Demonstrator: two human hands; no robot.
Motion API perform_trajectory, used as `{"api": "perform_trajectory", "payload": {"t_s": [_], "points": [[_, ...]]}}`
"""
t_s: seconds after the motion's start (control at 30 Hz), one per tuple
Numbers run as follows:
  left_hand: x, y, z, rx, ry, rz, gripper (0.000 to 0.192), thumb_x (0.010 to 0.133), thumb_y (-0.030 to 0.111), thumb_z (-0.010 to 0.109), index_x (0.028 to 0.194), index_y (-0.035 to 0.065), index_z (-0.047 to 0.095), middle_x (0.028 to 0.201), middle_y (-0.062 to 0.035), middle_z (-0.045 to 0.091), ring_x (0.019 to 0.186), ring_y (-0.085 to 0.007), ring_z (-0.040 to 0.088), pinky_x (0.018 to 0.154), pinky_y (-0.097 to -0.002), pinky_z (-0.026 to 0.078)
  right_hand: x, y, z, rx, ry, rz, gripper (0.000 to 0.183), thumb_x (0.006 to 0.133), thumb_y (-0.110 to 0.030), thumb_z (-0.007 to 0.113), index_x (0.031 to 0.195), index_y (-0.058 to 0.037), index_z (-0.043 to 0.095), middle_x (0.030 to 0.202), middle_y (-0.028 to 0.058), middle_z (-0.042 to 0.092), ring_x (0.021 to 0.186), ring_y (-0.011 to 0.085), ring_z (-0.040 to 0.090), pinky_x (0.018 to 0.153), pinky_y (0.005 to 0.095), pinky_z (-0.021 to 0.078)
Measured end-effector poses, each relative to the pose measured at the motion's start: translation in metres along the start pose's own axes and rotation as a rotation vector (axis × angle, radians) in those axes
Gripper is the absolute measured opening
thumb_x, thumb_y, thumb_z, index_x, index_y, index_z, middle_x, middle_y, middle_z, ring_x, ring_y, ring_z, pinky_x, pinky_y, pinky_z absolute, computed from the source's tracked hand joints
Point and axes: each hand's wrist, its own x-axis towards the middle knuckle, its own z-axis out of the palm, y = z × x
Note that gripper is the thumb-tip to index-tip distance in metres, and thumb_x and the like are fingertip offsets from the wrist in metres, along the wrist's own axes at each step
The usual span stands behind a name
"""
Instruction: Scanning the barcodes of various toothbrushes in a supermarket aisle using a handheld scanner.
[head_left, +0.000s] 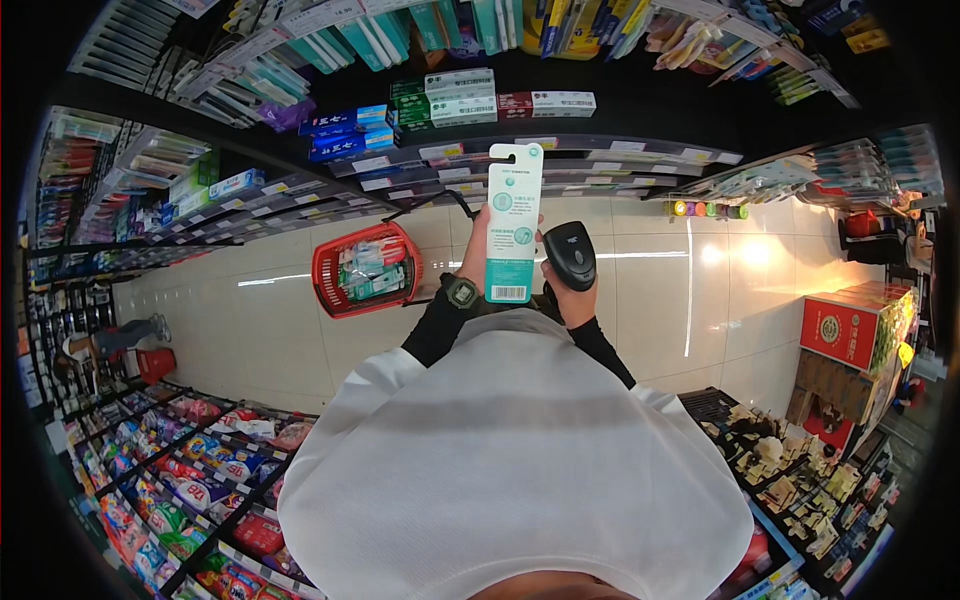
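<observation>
My left hand (474, 251), below a digital wristwatch, holds a white and teal hanging retail package (514, 225) upright in front of my chest. The package has a hook slot at its top, and its barcode end points toward me. Beside its right edge, my right hand (574, 296) grips a black handheld barcode scanner (570, 256). The scanner's far side is hidden, as are most fingers of both hands. A red plastic shopping basket (320, 274) holding several packages is to the left of my left hand.
Ahead runs a dark store shelf (637, 105) with toothpaste boxes (463, 97) and hanging packs. Bagged goods fill a rack (214, 480) behind at left. Red cartons (838, 330) are stacked at right. A person (112, 341) is at far left near a red basket (155, 364).
</observation>
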Motion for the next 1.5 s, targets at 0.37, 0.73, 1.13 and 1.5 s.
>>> {"api": "perform_trajectory", "payload": {"t_s": [0.37, 0.73, 1.13, 1.5], "points": [[-0.009, -0.005, -0.005, -0.001, 0.013, -0.046, 0.069, 0.092, 0.063, 0.026, 0.136, 0.0115, 0.041, 0.124, -0.0109, 0.054, 0.097, -0.0196, 0.056, 0.08, -0.0381, 0.05, -0.006, -0.004, 0.004, -0.015, 0.001, -0.019, 0.024, 0.076, -0.012, 0.076, 0.093, 0.0005, 0.065, 0.084, 0.0064, 0.069, 0.075, 0.0121, 0.063, 0.069, 0.0281, 0.0489], [-0.012, -0.005, -0.006, -0.035, 0.038, -0.032, 0.07, 0.092, 0.063, 0.027, 0.133, 0.0091, 0.043, 0.121, -0.0107, 0.055, 0.094, -0.0176, 0.057, 0.078, -0.0344, 0.051, -0.006, 0.002, 0.004, 0.028, -0.027, 0.018, 0.023, 0.076, -0.011, 0.075, 0.094, 0.0003, 0.065, 0.085, 0.006, 0.069, 0.076, 0.0121, 0.063, 0.07, 0.0279, 0.0489], [-0.013, -0.006, -0.011, -0.035, 0.042, -0.049, 0.071, 0.092, 0.064, 0.027, 0.136, 0.0097, 0.04, 0.125, -0.0103, 0.053, 0.096, -0.019, 0.056, 0.083, -0.0375, 0.049, -0.004, 0.0, 0.004, 0.018, -0.031, 0.021, 0.024, 0.076, -0.01, 0.075, 0.096, 0.0, 0.065, 0.088, 0.0062, 0.069, 0.08, 0.0123, 0.064, 0.073, 0.0277, 0.0491], [-0.033, 0.018, 0.064, -0.105, -0.115, 0.061, 0.07, 0.094, 0.059, 0.023, 0.138, 0.0065, 0.036, 0.125, -0.0134, 0.053, 0.1, -0.0228, 0.057, 0.085, -0.0386, 0.049, -0.014, -0.067, 0.0, 0.011, 0.001, -0.051, 0.028, 0.074, -0.009, 0.076, 0.097, -0.0005, 0.064, 0.088, 0.0064, 0.069, 0.077, 0.0128, 0.064, 0.071, 0.0279, 0.0491]]}}
